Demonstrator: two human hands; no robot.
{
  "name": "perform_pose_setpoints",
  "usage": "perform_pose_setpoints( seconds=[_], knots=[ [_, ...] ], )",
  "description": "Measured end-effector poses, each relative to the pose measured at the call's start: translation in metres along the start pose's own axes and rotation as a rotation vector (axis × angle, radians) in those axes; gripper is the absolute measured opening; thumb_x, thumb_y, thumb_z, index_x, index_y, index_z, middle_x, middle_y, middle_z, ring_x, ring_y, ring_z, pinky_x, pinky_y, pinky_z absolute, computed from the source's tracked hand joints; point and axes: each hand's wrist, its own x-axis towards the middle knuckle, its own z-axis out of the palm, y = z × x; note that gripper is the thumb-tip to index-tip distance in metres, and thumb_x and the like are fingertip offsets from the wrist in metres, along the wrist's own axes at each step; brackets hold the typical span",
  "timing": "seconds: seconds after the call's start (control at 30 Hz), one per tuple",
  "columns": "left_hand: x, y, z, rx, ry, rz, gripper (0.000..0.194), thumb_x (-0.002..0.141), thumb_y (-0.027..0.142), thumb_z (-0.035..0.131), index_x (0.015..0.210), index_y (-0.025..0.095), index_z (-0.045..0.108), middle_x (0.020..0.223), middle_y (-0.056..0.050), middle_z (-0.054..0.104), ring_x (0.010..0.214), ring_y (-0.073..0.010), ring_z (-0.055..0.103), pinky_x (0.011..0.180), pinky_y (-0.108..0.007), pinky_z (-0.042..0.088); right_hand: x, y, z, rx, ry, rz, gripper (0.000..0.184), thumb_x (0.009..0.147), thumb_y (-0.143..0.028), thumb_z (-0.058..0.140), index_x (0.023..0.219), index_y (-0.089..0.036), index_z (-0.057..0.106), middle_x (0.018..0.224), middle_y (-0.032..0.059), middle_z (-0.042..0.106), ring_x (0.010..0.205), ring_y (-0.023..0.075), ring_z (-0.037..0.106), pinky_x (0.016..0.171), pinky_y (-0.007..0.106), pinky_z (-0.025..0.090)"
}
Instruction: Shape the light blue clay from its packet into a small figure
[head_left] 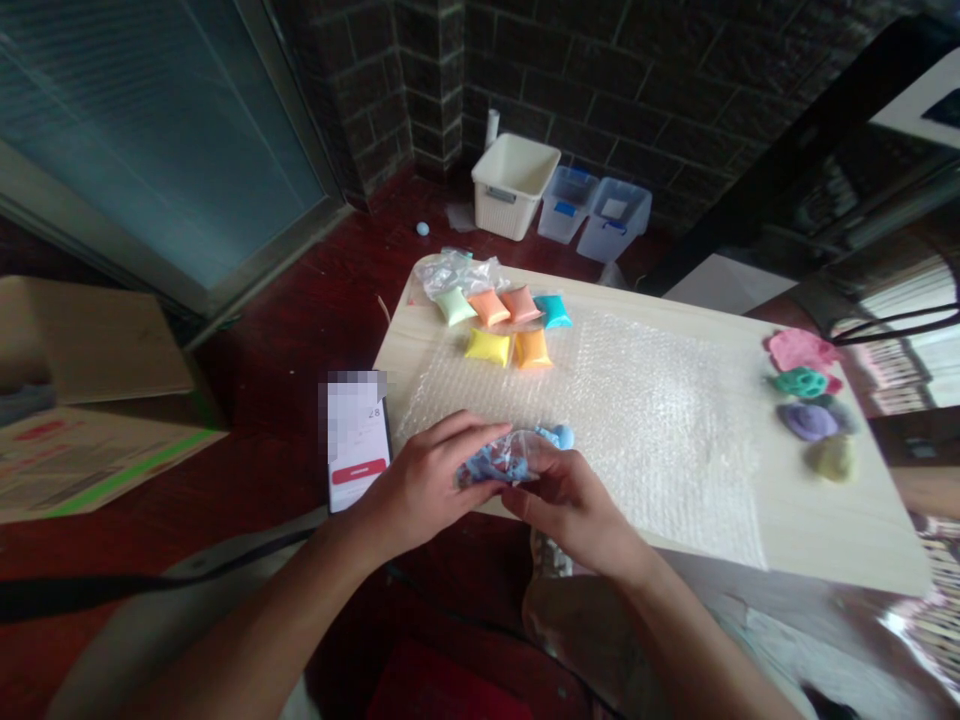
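Between my two hands, at the near edge of the table, is a clear plastic bag (495, 462) with blue pieces inside. The fingers of my left hand (439, 470) wrap round its left side. My right hand (574, 500) pinches its right end between thumb and fingers. Just behind the bag, a small light-blue lump (562, 437) rests on the bubble wrap (660, 420). Farther back lie several small packets of coloured clay, among them a yellow packet (487, 347) and an orange packet (532, 349).
Crumpled clear plastic (457, 272) lies at the table's far left corner. Pink (801, 350), green (801, 381) and purple (808, 420) shaped pieces sit at the right end. A phone (358, 440) is by the left edge. Beyond stand a white bin (499, 205) and clear boxes; a cardboard box (97, 440) is left.
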Motion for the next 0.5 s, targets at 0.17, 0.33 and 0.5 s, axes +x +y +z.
perform_pose_setpoints(
  seconds=[0.17, 0.33, 0.5],
  knots=[
    [-0.001, 0.002, 0.001, 0.029, 0.012, -0.012, 0.043, 0.093, 0.021, 0.075, 0.135, 0.022, 0.069, 0.116, -0.009, 0.073, 0.106, -0.0220, 0.072, 0.096, -0.034, 0.059, 0.002, -0.007, 0.000, -0.127, -0.005, -0.015, 0.015, 0.088, -0.013, 0.070, 0.099, -0.020, 0.077, 0.106, 0.0059, 0.067, 0.090, 0.0182, 0.064, 0.075, 0.031, 0.054],
    [0.003, 0.006, 0.000, -0.082, -0.003, -0.158, 0.046, 0.088, 0.021, 0.078, 0.133, 0.024, 0.069, 0.121, -0.009, 0.075, 0.111, -0.0248, 0.071, 0.099, -0.037, 0.057, 0.002, -0.015, -0.003, -0.289, 0.010, -0.083, 0.017, 0.091, -0.016, 0.072, 0.107, -0.020, 0.077, 0.100, 0.0054, 0.070, 0.082, 0.0169, 0.062, 0.072, 0.031, 0.054],
    [0.005, 0.005, -0.009, -0.441, -0.209, -0.368, 0.038, 0.087, 0.018, 0.069, 0.125, 0.020, 0.070, 0.120, -0.009, 0.076, 0.108, -0.0249, 0.072, 0.094, -0.036, 0.057, 0.001, -0.018, -0.008, -0.435, -0.040, -0.163, 0.022, 0.095, -0.014, 0.071, 0.114, -0.024, 0.079, 0.097, 0.0048, 0.069, 0.086, 0.0189, 0.063, 0.078, 0.034, 0.051]
  ],
)
